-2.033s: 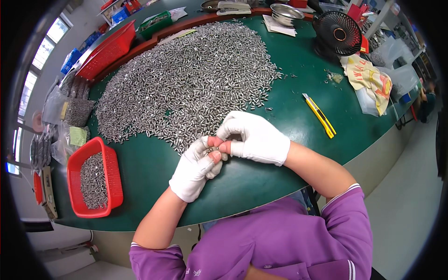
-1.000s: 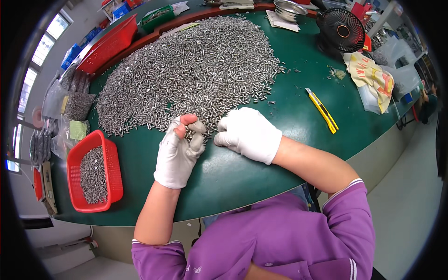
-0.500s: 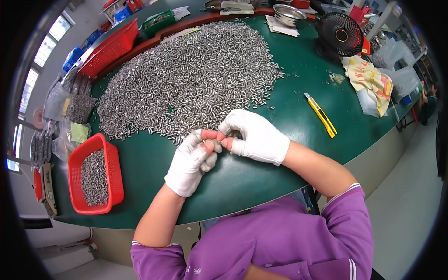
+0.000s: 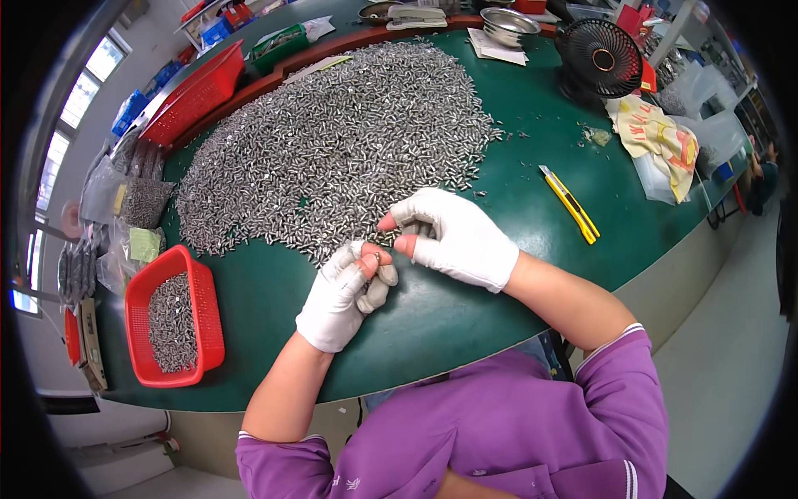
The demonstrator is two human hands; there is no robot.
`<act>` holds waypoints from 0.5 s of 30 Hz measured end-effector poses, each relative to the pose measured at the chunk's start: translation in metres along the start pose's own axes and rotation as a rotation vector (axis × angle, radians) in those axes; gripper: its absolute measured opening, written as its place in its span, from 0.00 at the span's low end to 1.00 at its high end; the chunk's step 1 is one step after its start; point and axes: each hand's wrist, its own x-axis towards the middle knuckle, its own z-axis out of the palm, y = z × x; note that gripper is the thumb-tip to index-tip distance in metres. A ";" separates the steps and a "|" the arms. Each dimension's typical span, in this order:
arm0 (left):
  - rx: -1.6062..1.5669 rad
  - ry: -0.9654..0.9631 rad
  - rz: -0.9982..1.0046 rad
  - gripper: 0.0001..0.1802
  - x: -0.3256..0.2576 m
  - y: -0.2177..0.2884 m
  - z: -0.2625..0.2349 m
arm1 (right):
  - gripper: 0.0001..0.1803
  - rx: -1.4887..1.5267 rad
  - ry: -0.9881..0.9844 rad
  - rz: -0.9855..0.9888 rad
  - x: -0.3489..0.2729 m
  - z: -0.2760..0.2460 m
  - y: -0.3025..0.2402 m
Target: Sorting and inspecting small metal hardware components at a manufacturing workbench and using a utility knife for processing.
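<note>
Gloved hands at a heap of small metal parts (image 4: 332, 158)

Left hand (image 4: 342, 295) pinched one shiny piece (white cotton glove); right hand (image 4: 457, 237) hovered loosely curled; red mesh basket (image 4: 137, 312) held more.

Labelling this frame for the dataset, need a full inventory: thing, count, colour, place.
table: 1, green top, under everything
small metal parts pile: 1 big heap, silver, centre of table
red basket: 1, red, table's left near edge, partly filled with the same parts
red tray: 1, red, far left
utility knife: 1, yellow, right of the pile
desk fan: 1, black, far right
metal bowl: 1, silver, far edge
printed cloth: 1, yellow and red, right edge
clear bags: several, left edge, some holding parts
left hand: white glove, fingertips bare, pinching a small metal part
right hand: white glove, at the pile's near edge, touching the left
</note>
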 end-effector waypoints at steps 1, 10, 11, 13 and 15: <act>-0.011 -0.004 0.002 0.12 0.000 0.000 0.000 | 0.11 0.047 0.056 0.060 -0.001 0.001 -0.001; -0.186 0.065 0.062 0.12 0.000 0.003 -0.009 | 0.09 -0.600 0.014 -0.397 0.003 -0.003 0.015; -0.228 0.033 0.110 0.11 0.002 0.005 -0.010 | 0.09 -0.599 0.014 -0.393 0.002 -0.003 0.015; -0.280 0.041 0.114 0.10 0.003 0.010 -0.010 | 0.10 -0.673 -0.149 -0.414 0.001 -0.003 0.014; -0.295 0.057 0.109 0.10 0.005 0.009 -0.010 | 0.11 -0.726 -0.171 -0.441 0.002 -0.001 0.016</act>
